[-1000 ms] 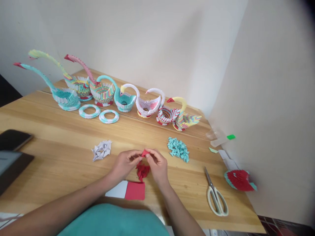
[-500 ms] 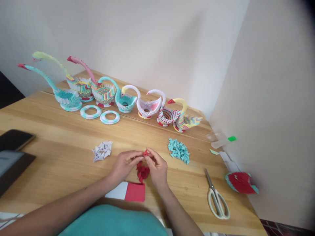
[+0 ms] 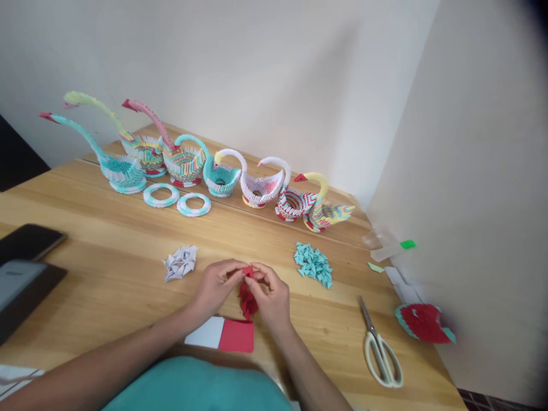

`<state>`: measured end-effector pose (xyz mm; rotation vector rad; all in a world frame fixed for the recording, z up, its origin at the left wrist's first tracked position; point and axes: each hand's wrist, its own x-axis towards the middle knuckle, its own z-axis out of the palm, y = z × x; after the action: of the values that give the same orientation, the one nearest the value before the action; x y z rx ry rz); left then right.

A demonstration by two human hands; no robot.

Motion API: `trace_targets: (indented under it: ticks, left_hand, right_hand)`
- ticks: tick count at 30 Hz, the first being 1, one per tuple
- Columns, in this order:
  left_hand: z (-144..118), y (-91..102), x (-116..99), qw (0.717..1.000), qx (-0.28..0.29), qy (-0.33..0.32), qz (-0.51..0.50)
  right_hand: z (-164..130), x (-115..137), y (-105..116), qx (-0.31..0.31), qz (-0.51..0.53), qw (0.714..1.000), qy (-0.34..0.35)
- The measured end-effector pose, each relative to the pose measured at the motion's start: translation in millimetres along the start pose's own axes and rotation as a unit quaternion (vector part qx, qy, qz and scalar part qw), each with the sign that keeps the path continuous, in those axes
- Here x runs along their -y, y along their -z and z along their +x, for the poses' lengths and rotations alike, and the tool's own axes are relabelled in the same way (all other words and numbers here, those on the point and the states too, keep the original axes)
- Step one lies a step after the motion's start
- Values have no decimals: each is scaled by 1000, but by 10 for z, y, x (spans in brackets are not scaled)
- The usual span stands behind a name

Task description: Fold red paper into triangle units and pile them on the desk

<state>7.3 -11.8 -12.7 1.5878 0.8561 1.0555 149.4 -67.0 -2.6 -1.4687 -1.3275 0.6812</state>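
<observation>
Small red paper piece (image 3: 248, 270) pinched between left grip (image 3: 216, 285) and right grip (image 3: 271, 294), thumb and fingers of each closing on it, above the near part of the tabletop (image 3: 325, 342). Red pile (image 3: 247, 303) just below in view; touching or apart, cannot tell. Main risk, in my judgement: creases skewing if the two pinches pull unevenly. A slip could drop the piece among its like, hard to pick out again. Left forearm (image 3: 171, 325) runs close by the white sheets (image 3: 208, 332); a careless shift might nudge them askew
</observation>
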Motion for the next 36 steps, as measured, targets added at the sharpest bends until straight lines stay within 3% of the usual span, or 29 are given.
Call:
trace_targets:
  ticks: [9, 16, 20, 27, 32, 36]
  left_hand:
    - [37, 59, -121, 995, -57, -17, 85]
    - [67, 104, -186, 986, 18, -132, 101]
    - [47, 98, -120, 984, 23, -106, 144]
    - [44, 86, -95, 980, 29, -103, 171]
    - [61, 90, -136, 978, 42, -128, 159]
    - [61, 85, -171, 985, 45, -91, 140]
  right_hand:
    - [65, -58, 29, 2, 95, 993, -71]
    - [67, -60, 89, 21, -19, 1000, 7]
    - [80, -30, 136, 19, -46, 998, 37]
    - [87, -17, 139, 20, -24, 999, 21]
    - [83, -16, 136, 42, -7, 999, 11]
    - [82, 11, 146, 45, -19, 999, 13]
